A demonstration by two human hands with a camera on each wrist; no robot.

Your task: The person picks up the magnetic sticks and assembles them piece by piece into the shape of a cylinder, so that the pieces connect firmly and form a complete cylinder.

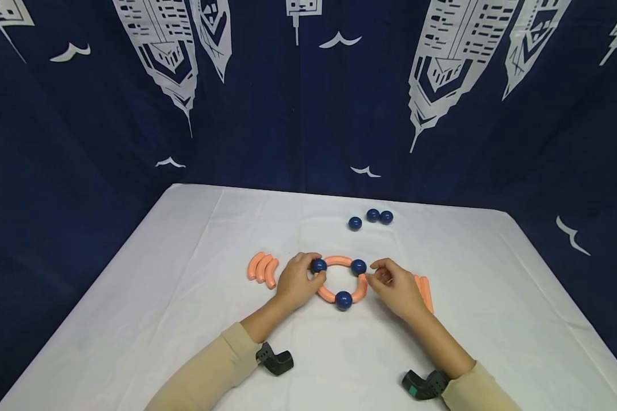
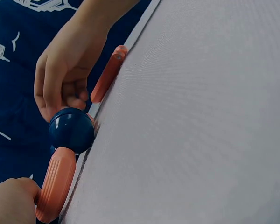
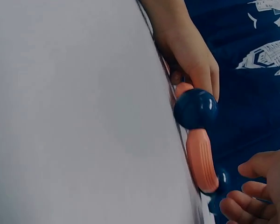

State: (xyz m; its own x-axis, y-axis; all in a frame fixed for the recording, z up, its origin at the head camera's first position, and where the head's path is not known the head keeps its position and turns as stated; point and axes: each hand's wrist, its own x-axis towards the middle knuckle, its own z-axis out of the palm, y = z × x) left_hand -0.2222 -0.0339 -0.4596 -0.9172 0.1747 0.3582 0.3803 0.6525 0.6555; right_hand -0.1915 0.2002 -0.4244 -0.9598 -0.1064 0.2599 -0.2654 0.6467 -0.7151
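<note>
A ring of orange curved rods and blue balls lies on the table. My left hand (image 1: 297,279) pinches the ring's left ball (image 1: 318,265) between thumb and fingers. An orange rod (image 1: 338,260) spans from it to the right ball (image 1: 358,266). The front ball (image 1: 343,300) joins the left rod (image 1: 325,293) and the right rod (image 1: 360,288). Whether the right rod's far end meets the right ball I cannot tell. Beside it is my right hand (image 1: 397,288); in the right wrist view that hand (image 3: 261,191) has loosely bent fingers, apart from the rod (image 3: 203,161).
Several orange curved rods (image 1: 261,268) lie left of the left hand. Straight-looking orange rods (image 1: 424,292) lie beyond the right hand, partly hidden by it. Three loose blue balls (image 1: 372,215) sit towards the table's back edge. A dark blue patterned curtain (image 1: 298,114) hangs behind the white-covered table (image 1: 159,319).
</note>
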